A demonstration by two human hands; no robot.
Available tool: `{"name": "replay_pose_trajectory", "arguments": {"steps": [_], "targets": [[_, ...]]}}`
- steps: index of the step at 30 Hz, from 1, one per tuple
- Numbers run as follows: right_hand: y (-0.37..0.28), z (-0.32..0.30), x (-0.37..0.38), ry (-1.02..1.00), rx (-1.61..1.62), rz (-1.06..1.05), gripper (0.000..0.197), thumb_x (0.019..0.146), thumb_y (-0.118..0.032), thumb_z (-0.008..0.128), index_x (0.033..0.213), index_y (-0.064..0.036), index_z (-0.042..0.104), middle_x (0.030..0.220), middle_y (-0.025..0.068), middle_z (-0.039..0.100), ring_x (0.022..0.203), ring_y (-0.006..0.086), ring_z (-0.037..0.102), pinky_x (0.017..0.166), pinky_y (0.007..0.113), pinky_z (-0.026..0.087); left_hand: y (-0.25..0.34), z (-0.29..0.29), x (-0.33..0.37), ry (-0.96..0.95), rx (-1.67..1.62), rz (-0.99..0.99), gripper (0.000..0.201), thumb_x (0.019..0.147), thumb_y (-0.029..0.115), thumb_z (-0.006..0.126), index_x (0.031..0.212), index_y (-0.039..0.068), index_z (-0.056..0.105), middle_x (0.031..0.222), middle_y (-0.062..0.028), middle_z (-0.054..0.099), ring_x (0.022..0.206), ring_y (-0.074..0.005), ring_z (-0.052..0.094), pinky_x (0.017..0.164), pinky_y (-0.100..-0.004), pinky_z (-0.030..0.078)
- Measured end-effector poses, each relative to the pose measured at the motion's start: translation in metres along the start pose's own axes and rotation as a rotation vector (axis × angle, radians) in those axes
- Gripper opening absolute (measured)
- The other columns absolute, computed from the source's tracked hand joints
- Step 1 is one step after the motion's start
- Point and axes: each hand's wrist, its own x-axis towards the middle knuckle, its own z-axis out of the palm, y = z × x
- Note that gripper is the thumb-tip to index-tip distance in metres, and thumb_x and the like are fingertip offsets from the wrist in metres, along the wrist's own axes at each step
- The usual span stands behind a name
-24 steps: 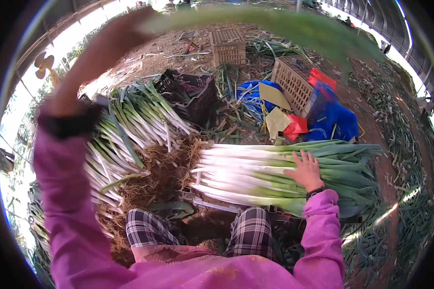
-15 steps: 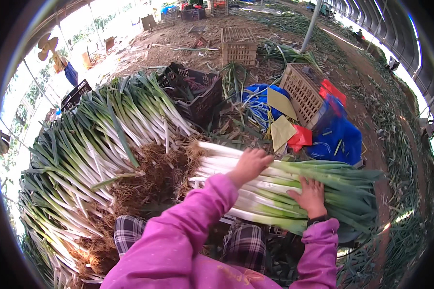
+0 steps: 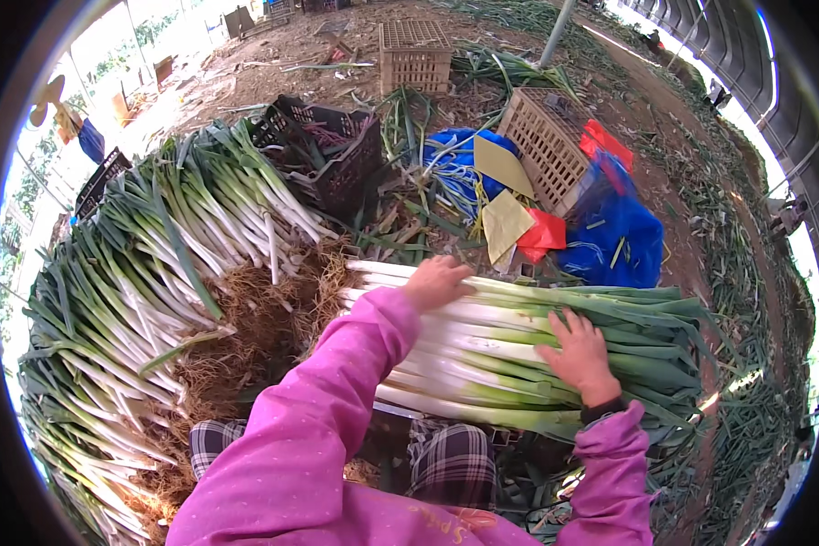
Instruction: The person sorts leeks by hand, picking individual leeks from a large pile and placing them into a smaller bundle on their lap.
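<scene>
A layer of leeks (image 3: 491, 350) lies crosswise in front of me, white stalks to the left and green leaves to the right. My left hand (image 3: 437, 283) rests on the white stalks at the far side, its fingers pointing right and slightly bent, not closed round one. On the greener part, my right hand (image 3: 581, 357) lies with its fingers spread, a dark band at the wrist. Both hands press on the leeks from above. What supports the leeks is mostly hidden under them.
A large fanned pile of leeks (image 3: 127, 300) curves along my left, shaggy roots (image 3: 218, 364) toward me. Beyond are a black crate (image 3: 341, 173), tan crates (image 3: 414, 59) (image 3: 546, 146), blue bags (image 3: 623, 227) and yellow sheets (image 3: 508, 223). Leaf scraps litter the ground at right.
My left hand has slid a little left along the stalks, and the right hand has stayed on the greens. The whole view has shifted, so the background sits higher and more to the left.
</scene>
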Motion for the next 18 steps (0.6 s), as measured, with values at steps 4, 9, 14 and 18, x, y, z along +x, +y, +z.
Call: {"name": "replay_pose_trajectory", "arguments": {"steps": [4,9,14,18], "targets": [[0.007,-0.047,0.044,0.091,-0.068,0.01,0.05,0.082,-0.043,0.064,0.124,-0.0156,0.06,0.121,0.0085,0.06,0.116,0.0288,0.053,0.095,0.046,0.043,-0.004,-0.008,-0.007,-0.234,-0.002,-0.193,0.053,0.09,0.055,0.052,0.126,0.017,0.057,0.115,-0.0152,0.061,0.112,-0.0323,0.056,0.092,-0.0467,0.041],[0.047,-0.029,0.084,-0.143,-0.135,-0.038,0.044,0.084,-0.042,0.061,0.123,-0.0211,0.061,0.119,0.0093,0.062,0.113,0.0308,0.056,0.091,0.045,0.045,-0.039,-0.016,-0.009,-0.337,-0.106,-0.236,0.059,0.089,0.059,0.05,0.129,0.016,0.056,0.12,-0.0172,0.06,0.116,-0.0331,0.054,0.099,-0.0457,0.039],[0.05,-0.028,0.09,-0.278,-0.086,-0.03,0.042,0.087,-0.043,0.059,0.123,-0.0221,0.061,0.114,0.0121,0.066,0.107,0.033,0.061,0.09,0.047,0.045,-0.093,-0.036,-0.055,-0.293,0.015,-0.305,0.061,0.09,0.06,0.048,0.13,0.015,0.055,0.127,-0.0179,0.056,0.121,-0.0351,0.05,0.103,-0.0474,0.035],[0.042,-0.031,0.098,-0.366,-0.056,0.021,0.041,0.087,-0.043,0.059,0.123,-0.0223,0.061,0.118,0.0114,0.064,0.112,0.0321,0.058,0.092,0.047,0.044,-0.094,-0.032,-0.056,-0.269,-0.018,-0.315,0.063,0.09,0.06,0.047,0.133,0.015,0.052,0.131,-0.019,0.053,0.123,-0.0375,0.047,0.106,-0.0467,0.032]]}}
